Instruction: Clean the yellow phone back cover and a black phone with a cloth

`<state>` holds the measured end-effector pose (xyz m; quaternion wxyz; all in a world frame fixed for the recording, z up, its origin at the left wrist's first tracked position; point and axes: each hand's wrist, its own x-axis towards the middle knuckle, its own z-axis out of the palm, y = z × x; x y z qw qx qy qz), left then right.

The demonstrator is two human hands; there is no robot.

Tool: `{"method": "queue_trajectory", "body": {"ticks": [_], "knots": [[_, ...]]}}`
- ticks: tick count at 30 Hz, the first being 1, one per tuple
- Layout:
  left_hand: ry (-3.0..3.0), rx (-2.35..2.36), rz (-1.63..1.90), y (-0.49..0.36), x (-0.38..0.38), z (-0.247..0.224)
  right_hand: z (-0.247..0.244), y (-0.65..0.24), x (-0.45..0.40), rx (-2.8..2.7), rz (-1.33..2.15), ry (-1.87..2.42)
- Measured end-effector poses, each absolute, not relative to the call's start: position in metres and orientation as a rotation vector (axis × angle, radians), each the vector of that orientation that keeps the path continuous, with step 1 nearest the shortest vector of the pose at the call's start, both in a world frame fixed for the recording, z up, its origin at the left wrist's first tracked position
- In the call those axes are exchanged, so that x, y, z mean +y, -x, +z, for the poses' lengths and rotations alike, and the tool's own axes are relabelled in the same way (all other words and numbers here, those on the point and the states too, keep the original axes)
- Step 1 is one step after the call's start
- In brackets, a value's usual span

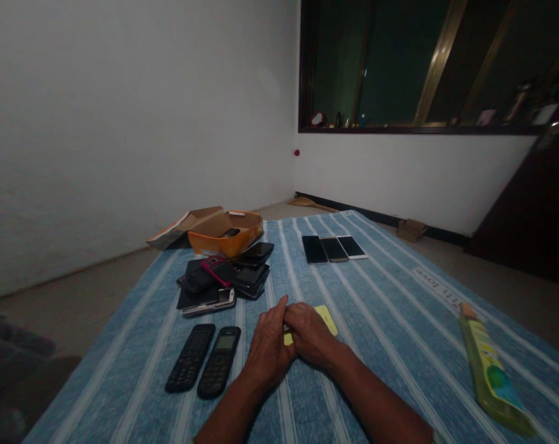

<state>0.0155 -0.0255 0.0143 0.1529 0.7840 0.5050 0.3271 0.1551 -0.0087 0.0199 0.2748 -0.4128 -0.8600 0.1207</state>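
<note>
My left hand (269, 346) and my right hand (308, 330) meet over the middle of the striped cloth. Beneath and between them lies a flat yellow phone-shaped thing (326, 319) with rounded corners, mostly covered. The right fingers curl over it. The left fingers press together against the right hand, and what they grip is hidden. Left of my hands are two black keypad phones, one (220, 362) nearer to them and one (190, 359) farther off. Beyond these sits a loose pile of dark phones and cases (224, 276), one with a pink frame.
An orange box (226, 240) with its lid open stands behind the pile, a phone inside. Three smartphones (334, 249) lie in a row at the far side. A yellow-green bottle (492, 373) lies at right on the blue striped cloth (390, 320). A wall rises beyond.
</note>
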Motion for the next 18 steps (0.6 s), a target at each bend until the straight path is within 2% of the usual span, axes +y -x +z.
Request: {"method": "queue_trajectory", "body": {"ticks": [9, 13, 18], "knots": [[-2.134, 1.595, 0.695, -0.018, -0.031, 0.031, 0.029, -0.178, -0.012, -2.342, 0.304, 1.357], [-2.138, 1.593, 0.675, -0.018, -0.031, 0.031, 0.028, -0.193, -0.018, -2.282, 0.298, 1.489], [-2.122, 1.623, 0.680, -0.020, -0.032, 0.028, 0.019, -0.194, -0.023, -2.218, 0.281, 1.447]]}}
